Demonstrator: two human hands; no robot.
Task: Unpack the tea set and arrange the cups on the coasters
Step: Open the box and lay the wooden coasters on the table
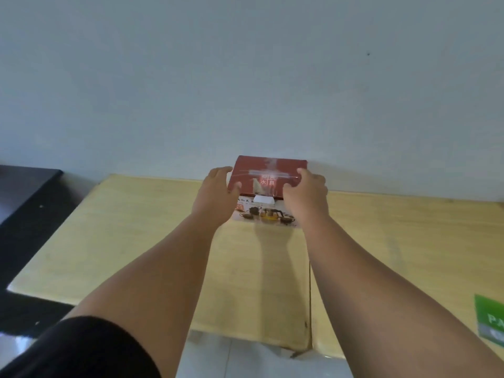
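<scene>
step: unpacking begins | left hand (216, 190), right hand (306, 190) fingers clasp tea-set box (268, 177) between them | next: likely draw it closer, open lid

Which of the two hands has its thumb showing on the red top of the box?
The left hand: its thumb lies on the box lid; the right hand shows only fingers.

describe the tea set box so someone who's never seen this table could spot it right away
Find the light wooden table against the pale wall; at its far edge, touching the wall, stands the tea set box. The left hand and right hand grip its two sides. It is the only dark red thing here, with clear tape crossed on top and a teaware photo on its white front.
</scene>
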